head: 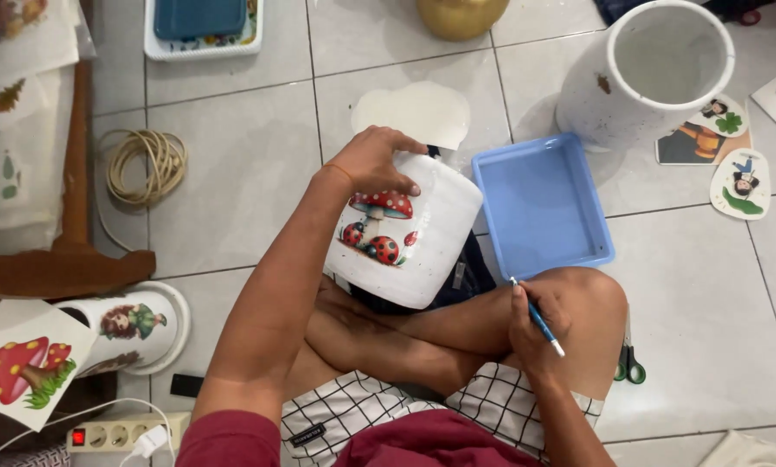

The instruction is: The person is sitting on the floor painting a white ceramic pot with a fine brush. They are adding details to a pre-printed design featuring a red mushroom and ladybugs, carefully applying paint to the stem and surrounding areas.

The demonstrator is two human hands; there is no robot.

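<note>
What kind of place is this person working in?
Probably a home craft corner on a tiled floor: the left hand steadies a mushroom-decorated white pot, the right hand holds a brush, picture cutouts nearby.

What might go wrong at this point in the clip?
The pot lies tilted on the lap, steadied only by the left hand on its upper side; it may roll off onto the tiles. The brush in the right hand sits beside the blue tray and might knock it.
</note>
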